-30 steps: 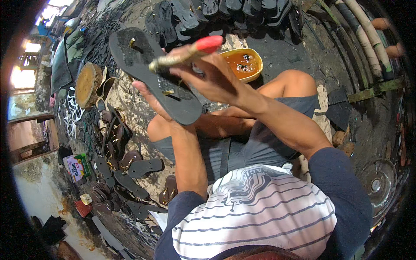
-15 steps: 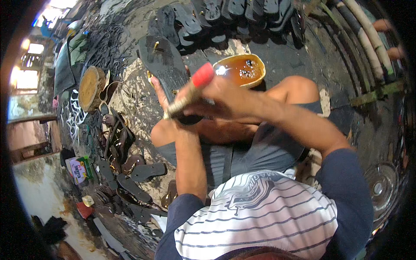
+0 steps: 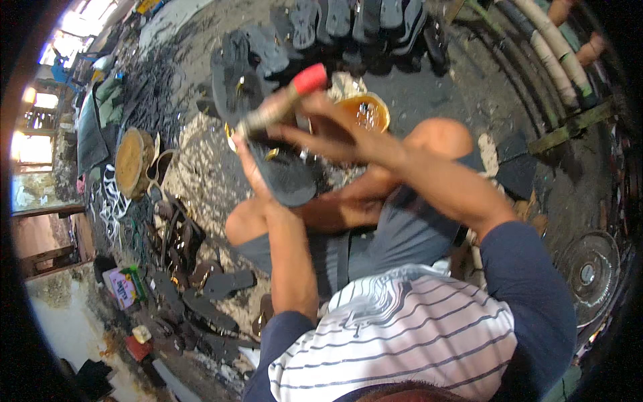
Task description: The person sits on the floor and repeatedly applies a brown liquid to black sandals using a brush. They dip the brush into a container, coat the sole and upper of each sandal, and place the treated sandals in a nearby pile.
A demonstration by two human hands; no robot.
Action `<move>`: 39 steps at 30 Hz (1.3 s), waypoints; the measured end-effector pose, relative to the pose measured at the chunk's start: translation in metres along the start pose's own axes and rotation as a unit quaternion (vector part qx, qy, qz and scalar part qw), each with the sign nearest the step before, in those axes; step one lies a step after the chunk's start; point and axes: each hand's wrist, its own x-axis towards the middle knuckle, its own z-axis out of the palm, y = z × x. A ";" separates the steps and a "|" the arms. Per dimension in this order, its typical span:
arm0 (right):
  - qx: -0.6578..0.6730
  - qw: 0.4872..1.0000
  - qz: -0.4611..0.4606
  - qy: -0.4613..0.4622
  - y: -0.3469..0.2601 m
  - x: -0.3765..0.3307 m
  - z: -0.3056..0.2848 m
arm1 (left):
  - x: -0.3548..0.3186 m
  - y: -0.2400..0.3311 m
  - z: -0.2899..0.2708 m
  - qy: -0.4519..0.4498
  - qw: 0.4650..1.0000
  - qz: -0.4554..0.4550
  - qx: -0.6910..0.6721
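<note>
My left hand [image 3: 249, 171] grips a black sandal sole [image 3: 293, 182] by its left edge, its fingers partly hidden beneath. The sole is held above my crossed legs, with small gold-coloured bits at its edge and on its top. In my right hand [image 3: 328, 124] is a brush [image 3: 271, 115] with a red handle end, its light lower end over the middle of the sole. Motion blurs the brush and right hand, so I cannot tell whether the brush touches the sole. Just beyond my right hand stands a bowl [image 3: 384, 120] of shiny amber liquid, partly covered by that hand.
Black soles [image 3: 305, 27] stand in a row at the far side. A round wooden block [image 3: 134, 163] lies on the left, with loose sandals [image 3: 228, 285] nearer me. Bamboo poles [image 3: 546, 57] and another person's hand [image 3: 589, 50] are at the far right.
The brush and my right hand have moved left and farther up the sole, away from its near end, baring that end. The whole view has shifted slightly.
</note>
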 end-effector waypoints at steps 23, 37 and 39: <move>-0.022 0.889 0.421 0.180 0.033 -0.022 -0.162 | 0.009 0.155 -0.107 0.240 0.799 0.156 0.529; 0.013 0.910 0.414 0.039 0.076 0.012 -0.114 | -0.303 0.167 -0.369 0.770 0.504 0.019 0.390; -0.162 0.897 0.407 -0.062 0.063 0.013 -0.090 | -0.323 0.169 -0.372 0.735 0.537 0.153 0.384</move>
